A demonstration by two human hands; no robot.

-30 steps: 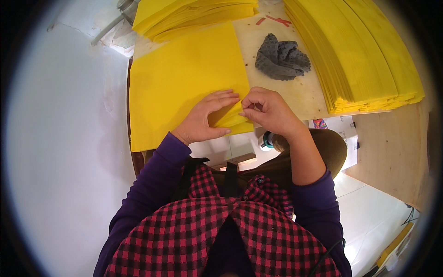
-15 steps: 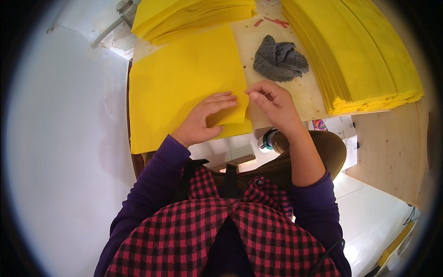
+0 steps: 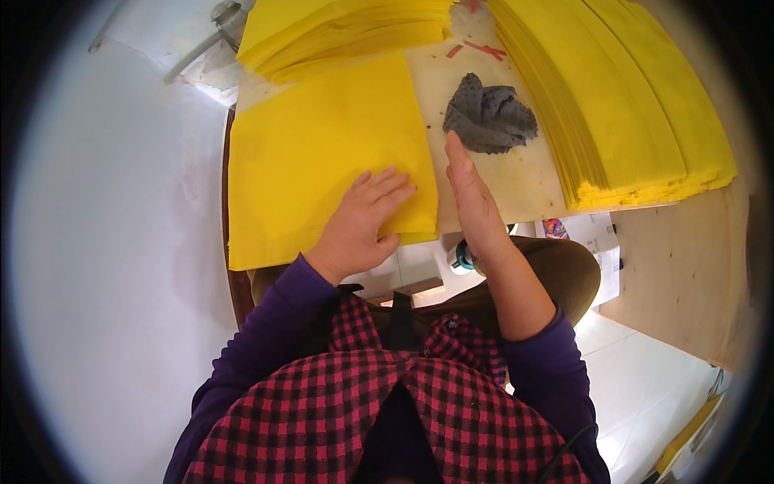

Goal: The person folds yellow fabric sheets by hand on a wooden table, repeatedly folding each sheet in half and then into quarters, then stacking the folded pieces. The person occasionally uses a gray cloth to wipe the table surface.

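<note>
A flat yellow fabric piece (image 3: 314, 153) lies on the table before me, its near edge at the table's front. My left hand (image 3: 361, 222) rests on its near right part, palm down with the fingers stretched out. Just past the fabric's right edge is my right hand (image 3: 476, 202), held on its side with straight fingers and nothing in it. Close beyond those fingertips lies a crumpled dark grey cloth (image 3: 492, 117) with a jagged edge.
A thick yellow stack (image 3: 621, 113) covers the table's right side, and another yellow stack (image 3: 347, 36) is at the far left. Small red strips (image 3: 484, 50) lie between them. A white and teal bottle (image 3: 459, 260) is below the table edge. The pale wall (image 3: 121, 242) bounds the left.
My right hand has let go of the fabric's right edge, straightened its fingers and moved slightly right. The fabric's lifted near right corner now lies flat, with my left hand lowered onto it.
</note>
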